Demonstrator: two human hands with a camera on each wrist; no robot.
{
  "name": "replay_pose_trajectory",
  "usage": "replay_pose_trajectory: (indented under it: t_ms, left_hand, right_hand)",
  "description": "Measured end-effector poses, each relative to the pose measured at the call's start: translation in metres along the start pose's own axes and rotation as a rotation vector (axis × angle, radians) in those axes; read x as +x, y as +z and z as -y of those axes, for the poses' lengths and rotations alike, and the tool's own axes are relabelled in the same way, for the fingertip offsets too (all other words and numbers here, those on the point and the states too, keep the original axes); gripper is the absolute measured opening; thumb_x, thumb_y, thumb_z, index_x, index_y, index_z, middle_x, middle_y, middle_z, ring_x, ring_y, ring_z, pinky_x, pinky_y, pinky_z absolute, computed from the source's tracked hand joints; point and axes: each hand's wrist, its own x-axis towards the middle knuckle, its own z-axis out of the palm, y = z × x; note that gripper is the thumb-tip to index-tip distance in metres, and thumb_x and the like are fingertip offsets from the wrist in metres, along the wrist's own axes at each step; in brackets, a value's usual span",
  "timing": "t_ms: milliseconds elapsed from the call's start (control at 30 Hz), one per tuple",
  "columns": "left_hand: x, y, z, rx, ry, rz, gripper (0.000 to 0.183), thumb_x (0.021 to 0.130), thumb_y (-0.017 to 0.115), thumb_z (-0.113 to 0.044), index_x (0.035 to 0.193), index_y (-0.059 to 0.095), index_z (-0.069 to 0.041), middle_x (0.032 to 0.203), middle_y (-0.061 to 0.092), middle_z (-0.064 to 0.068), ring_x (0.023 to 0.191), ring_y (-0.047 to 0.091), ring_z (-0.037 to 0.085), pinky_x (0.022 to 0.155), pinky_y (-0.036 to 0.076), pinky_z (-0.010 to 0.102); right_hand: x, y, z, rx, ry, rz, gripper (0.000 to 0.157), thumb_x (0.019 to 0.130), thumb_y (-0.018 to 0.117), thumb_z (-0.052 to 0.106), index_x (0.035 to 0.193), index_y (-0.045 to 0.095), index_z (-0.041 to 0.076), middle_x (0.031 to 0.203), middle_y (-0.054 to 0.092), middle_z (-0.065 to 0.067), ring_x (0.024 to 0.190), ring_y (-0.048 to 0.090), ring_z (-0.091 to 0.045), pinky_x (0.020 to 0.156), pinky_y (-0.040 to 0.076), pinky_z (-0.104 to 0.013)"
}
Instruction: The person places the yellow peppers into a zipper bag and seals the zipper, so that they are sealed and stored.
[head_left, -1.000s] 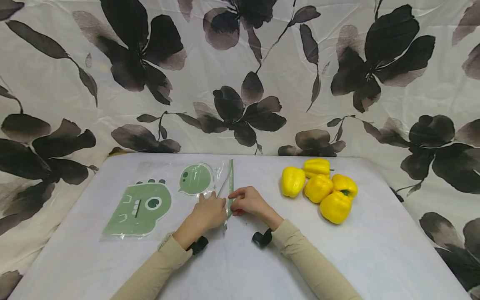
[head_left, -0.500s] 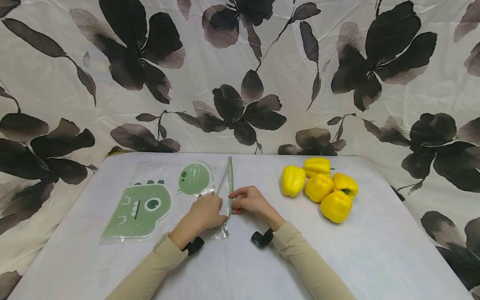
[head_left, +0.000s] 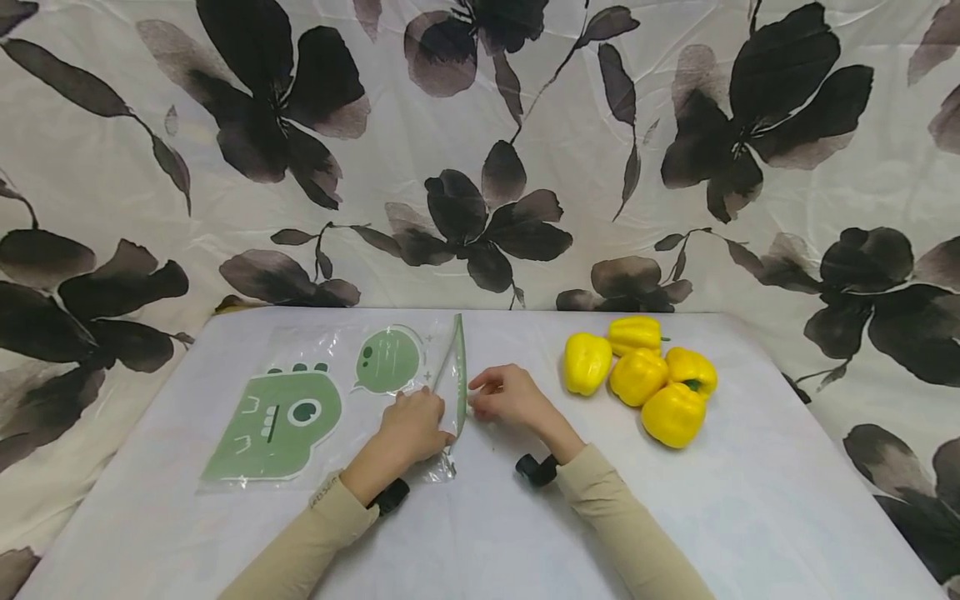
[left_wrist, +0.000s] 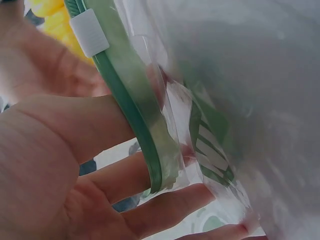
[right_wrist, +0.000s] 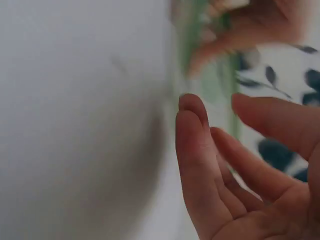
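A clear zip bag (head_left: 322, 350) with green dinosaur prints lies flat on the table; its green zip strip (head_left: 461, 375) runs along the right side. My left hand (head_left: 408, 425) rests on the bag beside that strip. In the left wrist view its thumb and fingers (left_wrist: 170, 207) are spread and partly hidden by the strip, near a white slider (left_wrist: 90, 32). My right hand (head_left: 513, 396) hovers just right of the strip. Its thumb and fingertips stand apart in the right wrist view, with nothing between them.
Several yellow bell peppers (head_left: 637, 375) are grouped on the right half of the white-covered table (head_left: 480, 533). A floral cloth (head_left: 480, 125) hangs behind the table. A black wrist camera (head_left: 536, 469) sits at the right cuff.
My right hand has let go of the strip and moved slightly right, its fingers parting. My left hand shifted a little left with its thumb spreading outward, then stayed put. The peppers have not moved.
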Motion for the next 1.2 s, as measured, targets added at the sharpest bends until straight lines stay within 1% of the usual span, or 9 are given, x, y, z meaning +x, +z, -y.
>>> replay_pose_trajectory:
  t_ms: [67,200,300,400,467,533,700,933,1200]
  left_hand:
    - [0.0,0.0,0.0,0.003,0.004,-0.008,0.03,0.079,0.082,-0.027,0.081,0.066,-0.002,0.122,0.06,0.032,0.109,0.057,0.056,0.091,0.046,0.063]
    - [-0.001,0.002,0.001,-0.002,0.017,-0.022,0.031,0.079,0.082,-0.027,0.083,0.068,0.0,0.126,0.057,0.036,0.111,0.052,0.061,0.085,0.048,0.065]
    - [0.0,0.003,0.001,-0.001,0.019,-0.021,0.032,0.08,0.081,-0.027,0.087,0.069,0.002,0.129,0.055,0.036,0.113,0.05,0.063,0.084,0.048,0.065]
    - [0.001,0.004,0.001,0.007,0.02,-0.021,0.035,0.08,0.081,-0.029,0.092,0.07,0.003,0.129,0.054,0.036,0.114,0.049,0.064,0.084,0.049,0.065]
    - [0.001,0.004,0.002,0.012,0.021,-0.023,0.036,0.08,0.081,-0.029,0.092,0.07,0.003,0.129,0.054,0.036,0.113,0.05,0.063,0.084,0.049,0.065]
    - [0.001,0.005,0.002,0.016,0.023,-0.025,0.036,0.08,0.081,-0.03,0.092,0.071,0.003,0.129,0.055,0.036,0.113,0.05,0.063,0.083,0.049,0.065]
    - [0.001,0.005,0.002,0.022,0.024,-0.023,0.036,0.08,0.08,-0.029,0.094,0.071,0.003,0.129,0.055,0.035,0.112,0.051,0.063,0.082,0.05,0.064]
    - [0.0,0.003,0.001,0.027,0.025,-0.016,0.037,0.081,0.08,-0.029,0.097,0.071,0.003,0.13,0.054,0.036,0.113,0.049,0.064,0.081,0.05,0.064]
    - [0.001,0.001,0.001,0.024,0.024,-0.011,0.035,0.081,0.08,-0.029,0.093,0.07,0.002,0.13,0.054,0.036,0.113,0.05,0.064,0.081,0.05,0.064]
  right_hand:
    - [-0.002,-0.014,0.008,-0.083,-0.044,-0.072,0.023,0.087,0.07,0.007,0.107,0.069,-0.005,0.082,0.071,-0.011,0.07,0.069,-0.023,0.062,0.052,-0.026]
    - [-0.01,-0.05,0.02,-0.171,-0.145,-0.268,0.022,0.09,0.07,0.008,0.11,0.07,-0.001,0.095,0.072,-0.011,0.083,0.067,-0.023,0.075,0.054,-0.032]
    - [-0.024,-0.078,0.029,-0.16,-0.211,-0.392,0.024,0.092,0.065,0.004,0.115,0.067,-0.003,0.109,0.068,-0.017,0.099,0.063,-0.03,0.092,0.051,-0.042]
    - [-0.034,-0.105,0.024,-0.136,-0.246,-0.445,0.03,0.092,0.058,-0.005,0.121,0.063,-0.006,0.122,0.063,-0.022,0.113,0.057,-0.036,0.105,0.041,-0.048]
    - [-0.039,-0.119,0.017,-0.144,-0.211,-0.437,0.039,0.089,0.053,-0.011,0.126,0.06,-0.005,0.129,0.058,-0.022,0.121,0.051,-0.038,0.11,0.033,-0.05]
    - [-0.038,-0.132,0.0,-0.186,-0.164,-0.398,0.053,0.082,0.048,-0.015,0.132,0.057,-0.001,0.136,0.054,-0.019,0.127,0.047,-0.036,0.112,0.029,-0.053]
    - [-0.041,-0.145,-0.02,-0.325,-0.042,-0.219,0.081,0.063,0.043,-0.018,0.141,0.051,0.005,0.15,0.04,-0.017,0.138,0.033,-0.04,0.11,0.026,-0.06]
    - [-0.039,-0.141,-0.028,-0.409,-0.053,-0.062,0.081,0.064,0.04,-0.021,0.14,0.051,0.005,0.154,0.036,-0.019,0.141,0.03,-0.042,0.112,0.025,-0.058]
    - [-0.038,-0.138,-0.022,-0.529,-0.009,-0.022,0.074,0.068,0.046,-0.022,0.137,0.055,0.003,0.148,0.043,-0.021,0.139,0.033,-0.043,0.113,0.022,-0.058]
